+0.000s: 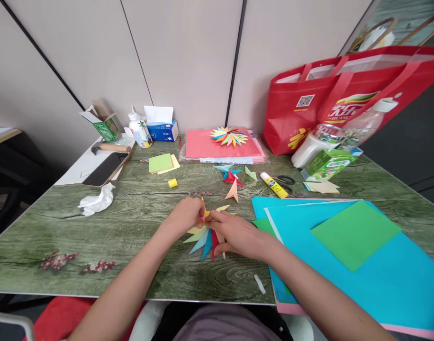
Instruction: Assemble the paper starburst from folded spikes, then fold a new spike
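Observation:
A many-pointed folded paper star [204,240] in yellow, blue, red and peach lies on the table under both hands. My left hand [189,213] is closed, pinching a yellow-orange piece at the star's upper part. My right hand [234,233] meets it there with thumb and fingers on the same star, its fingers lying over the right-hand points. The fingertips partly hide the star's centre. Just beyond the hands lie loose folded paper pieces: a peach one [232,191], a red one [233,178], a blue one [227,170] and a pale green one [250,173].
Right of the hands are large blue sheets [302,241] with a green square [357,234], a glue stick [274,185] and scissors [286,180]. A finished star [229,136] rests on red paper packs [199,146]. At left are crumpled tissue [97,199] and a hammer [112,148].

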Demonstrator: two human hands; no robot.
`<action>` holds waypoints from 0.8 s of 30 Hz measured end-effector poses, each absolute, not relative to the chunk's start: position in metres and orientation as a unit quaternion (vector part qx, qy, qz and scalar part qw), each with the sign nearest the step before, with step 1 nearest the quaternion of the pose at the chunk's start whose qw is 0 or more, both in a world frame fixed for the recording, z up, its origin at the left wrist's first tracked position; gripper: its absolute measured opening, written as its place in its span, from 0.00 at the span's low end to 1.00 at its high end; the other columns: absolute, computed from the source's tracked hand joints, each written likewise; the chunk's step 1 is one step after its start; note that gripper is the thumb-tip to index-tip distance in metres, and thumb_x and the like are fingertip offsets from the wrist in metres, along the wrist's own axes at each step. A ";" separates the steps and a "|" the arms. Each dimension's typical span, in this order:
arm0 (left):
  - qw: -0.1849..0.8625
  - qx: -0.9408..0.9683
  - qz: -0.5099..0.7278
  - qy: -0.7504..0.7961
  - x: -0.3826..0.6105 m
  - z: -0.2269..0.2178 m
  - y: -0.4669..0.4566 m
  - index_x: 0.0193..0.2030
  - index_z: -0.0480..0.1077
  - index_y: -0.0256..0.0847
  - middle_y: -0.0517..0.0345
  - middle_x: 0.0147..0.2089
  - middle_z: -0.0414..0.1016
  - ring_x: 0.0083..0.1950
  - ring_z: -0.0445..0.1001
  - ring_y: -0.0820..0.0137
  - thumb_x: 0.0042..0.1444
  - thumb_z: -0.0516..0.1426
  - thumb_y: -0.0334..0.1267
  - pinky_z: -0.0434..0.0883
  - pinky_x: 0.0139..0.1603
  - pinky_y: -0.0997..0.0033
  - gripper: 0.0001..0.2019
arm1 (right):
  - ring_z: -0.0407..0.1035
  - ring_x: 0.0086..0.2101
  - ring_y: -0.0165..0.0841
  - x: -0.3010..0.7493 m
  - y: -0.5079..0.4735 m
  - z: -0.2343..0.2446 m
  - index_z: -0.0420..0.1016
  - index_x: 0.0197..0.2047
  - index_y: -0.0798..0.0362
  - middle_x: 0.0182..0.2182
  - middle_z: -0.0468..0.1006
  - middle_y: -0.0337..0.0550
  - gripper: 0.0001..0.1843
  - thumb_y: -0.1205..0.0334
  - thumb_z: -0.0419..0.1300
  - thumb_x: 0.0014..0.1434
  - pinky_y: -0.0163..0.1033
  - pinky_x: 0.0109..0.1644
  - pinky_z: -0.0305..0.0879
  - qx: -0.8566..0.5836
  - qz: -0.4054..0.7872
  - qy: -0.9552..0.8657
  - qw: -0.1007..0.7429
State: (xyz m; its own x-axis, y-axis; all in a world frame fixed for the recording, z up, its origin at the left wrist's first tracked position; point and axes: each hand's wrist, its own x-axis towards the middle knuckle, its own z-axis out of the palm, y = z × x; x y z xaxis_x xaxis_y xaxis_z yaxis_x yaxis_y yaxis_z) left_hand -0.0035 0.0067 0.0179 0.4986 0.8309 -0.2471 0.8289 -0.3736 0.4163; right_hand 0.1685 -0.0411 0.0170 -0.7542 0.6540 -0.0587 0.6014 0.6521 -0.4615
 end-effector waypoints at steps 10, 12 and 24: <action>0.245 0.836 -0.023 0.490 -0.002 0.019 0.008 0.25 0.70 0.38 0.58 0.25 0.74 0.31 0.70 0.68 0.39 0.57 0.26 0.58 0.27 0.74 0.05 | 0.64 0.42 0.41 0.165 -0.041 0.016 0.67 0.49 0.56 0.45 0.63 0.49 0.31 0.51 0.65 0.43 0.40 0.41 0.62 -0.352 0.206 -0.911 0.056; 0.256 0.833 -0.039 0.488 -0.003 0.019 0.011 0.25 0.71 0.38 0.58 0.25 0.74 0.29 0.70 0.68 0.37 0.59 0.27 0.57 0.25 0.74 0.06 | 0.64 0.43 0.41 0.167 -0.041 0.016 0.65 0.51 0.55 0.45 0.63 0.49 0.33 0.50 0.65 0.43 0.40 0.42 0.62 -0.351 0.219 -0.908 0.068; 0.544 0.701 0.089 0.452 -0.025 0.024 0.019 0.26 0.72 0.35 0.60 0.21 0.71 0.23 0.68 0.72 0.37 0.60 0.36 0.65 0.24 0.73 0.08 | 0.66 0.42 0.38 0.172 -0.050 0.033 0.57 0.56 0.45 0.48 0.62 0.46 0.35 0.57 0.65 0.46 0.40 0.41 0.63 -0.379 0.236 -0.890 0.092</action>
State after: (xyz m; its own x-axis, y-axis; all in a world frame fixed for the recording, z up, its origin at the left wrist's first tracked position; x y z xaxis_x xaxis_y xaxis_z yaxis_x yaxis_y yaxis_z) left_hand -0.0255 0.0192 0.0244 0.5759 0.7305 -0.3670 0.5372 0.0002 0.8434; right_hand 0.1724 -0.0503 0.0332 -0.6961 0.7178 -0.0144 0.6303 0.6015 -0.4908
